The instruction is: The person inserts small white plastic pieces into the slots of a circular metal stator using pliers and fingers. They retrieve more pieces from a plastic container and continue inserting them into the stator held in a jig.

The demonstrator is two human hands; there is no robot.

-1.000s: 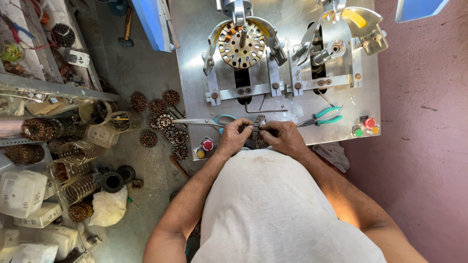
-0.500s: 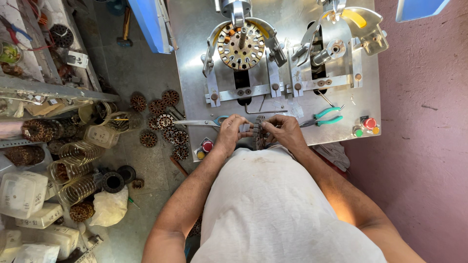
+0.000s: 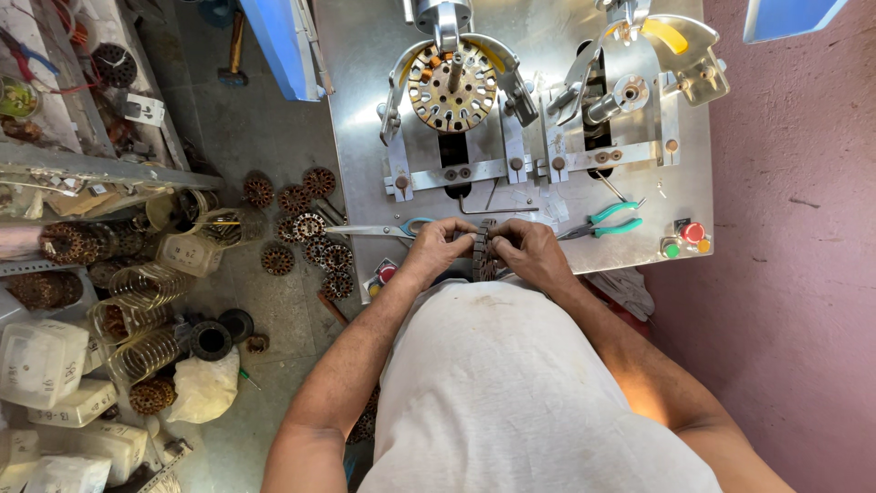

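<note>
Holding a dark round slotted core (image 3: 484, 251) upright on edge at the near rim of the metal table (image 3: 365, 110), we clamp it between both hands: the left hand (image 3: 438, 248) has its grip clenched on the core's left face, the right hand (image 3: 529, 253) clenched on its right face. Scissors (image 3: 379, 230) lie just left of the left hand, green-handled pliers (image 3: 604, 220) just right of the right hand. 2 winding fixtures stand farther back, the left fixture (image 3: 451, 87) carrying a slotted disc
</note>
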